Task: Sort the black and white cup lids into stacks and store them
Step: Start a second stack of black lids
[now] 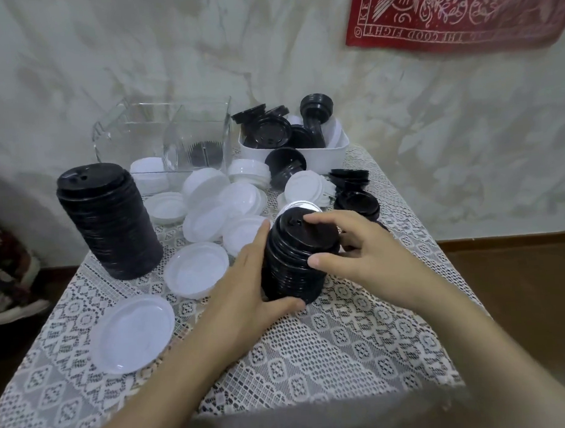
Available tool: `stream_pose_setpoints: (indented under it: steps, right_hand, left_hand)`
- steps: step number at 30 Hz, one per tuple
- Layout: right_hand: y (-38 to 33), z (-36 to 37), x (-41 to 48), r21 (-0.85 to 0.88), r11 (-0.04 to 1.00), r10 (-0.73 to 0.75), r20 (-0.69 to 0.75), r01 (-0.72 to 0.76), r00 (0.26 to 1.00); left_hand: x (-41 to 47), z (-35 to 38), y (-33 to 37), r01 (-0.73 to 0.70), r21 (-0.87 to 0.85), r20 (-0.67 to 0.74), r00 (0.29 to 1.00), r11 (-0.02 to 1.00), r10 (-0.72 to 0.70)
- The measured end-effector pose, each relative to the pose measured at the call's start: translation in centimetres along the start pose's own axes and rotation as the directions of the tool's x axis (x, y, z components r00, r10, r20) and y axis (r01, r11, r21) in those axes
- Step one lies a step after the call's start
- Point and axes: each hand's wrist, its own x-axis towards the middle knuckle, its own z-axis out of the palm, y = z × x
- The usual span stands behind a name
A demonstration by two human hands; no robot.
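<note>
A short stack of black lids (293, 265) stands at the middle of the lace-covered table (313, 358). My left hand (248, 286) grips its left side and base, thumb under the front. My right hand (357, 246) holds the top of the same stack, thumb on the front and fingers curled over the top lid. A taller stack of black lids (108, 221) stands to the left. Several loose white lids (134, 333) lie scattered between and behind the stacks.
A clear glass container (174, 137) stands at the back left. A white bin (330, 156) at the back holds mixed black and white lids. More black lids (354, 194) lie at the right, near the table edge. A red cloth (460, 12) hangs on the wall.
</note>
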Motion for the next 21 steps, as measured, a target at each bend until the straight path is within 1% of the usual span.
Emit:
stream_pose_setpoints:
  steps: [5, 8, 13, 18, 21]
  right_hand:
    - [0.2, 0.0, -0.4, 0.069, 0.997, 0.028, -0.016, -0.026, 0.999]
    - [0.2, -0.1, -0.4, 0.090, 0.996, 0.027, 0.011, -0.027, 1.000]
    - [1.0, -0.5, 0.0, 0.112, 0.993, 0.017, 0.050, -0.023, 0.999]
    - [0.4, -0.5, -0.4, 0.085, 0.996, 0.001, 0.047, -0.005, 0.999]
    - [0.4, -0.3, -0.5, 0.071, 0.997, -0.010, 0.036, 0.007, 0.999]
  left_hand:
    - [-0.1, 0.3, -0.2, -0.008, -0.025, 0.016, 1.000, 1.000, 0.009]
    - [-0.2, 0.0, -0.7, -0.017, -0.050, 0.021, 1.000, 0.999, 0.018]
    - [0.2, -0.3, -1.0, 0.002, -0.017, 0.034, 0.999, 1.000, -0.001]
    - [-0.1, -0.7, 0.0, 0.022, -0.027, 0.055, 0.998, 0.999, -0.020]
    - [-0.3, -0.6, -0.1, -0.002, -0.043, 0.037, 0.999, 0.999, 0.004]
